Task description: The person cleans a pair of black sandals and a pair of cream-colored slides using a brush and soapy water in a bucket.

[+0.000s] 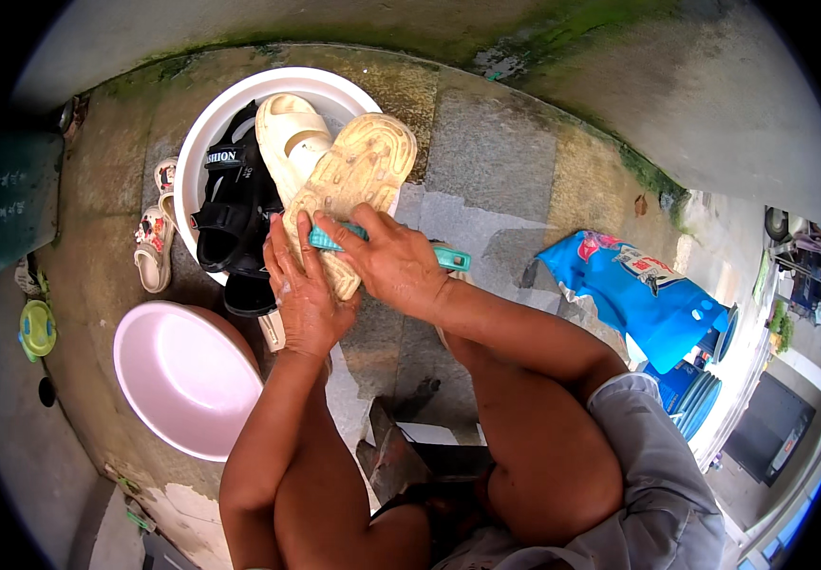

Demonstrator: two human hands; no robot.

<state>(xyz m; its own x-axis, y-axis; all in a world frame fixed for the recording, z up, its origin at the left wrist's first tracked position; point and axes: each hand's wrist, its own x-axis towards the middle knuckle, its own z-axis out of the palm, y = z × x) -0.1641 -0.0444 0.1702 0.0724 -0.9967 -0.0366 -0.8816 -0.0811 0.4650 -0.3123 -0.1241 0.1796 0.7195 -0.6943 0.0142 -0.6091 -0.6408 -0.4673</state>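
A cream slide sandal (372, 157) lies sole up and tilted across the near right rim of a white basin (203, 123). My left hand (306, 304) grips its near end, fingers along the edge. In my right hand (391, 261) is a teal scrub brush (453, 258), pressed against the sole; its bristles are hidden. Behind this sandal, a second cream slide (282, 123) rests in the basin with its strap showing. Black strapped sandals (230, 204) fill the basin's left side. Both hands look wet.
A pink basin (182, 380) stands on the paving at left, near small decorated clogs (152, 247). A blue printed bag (638, 294) lies at right. Mossy walls (714, 104) bound the far side. A yellow-green object (38, 328) sits far left.
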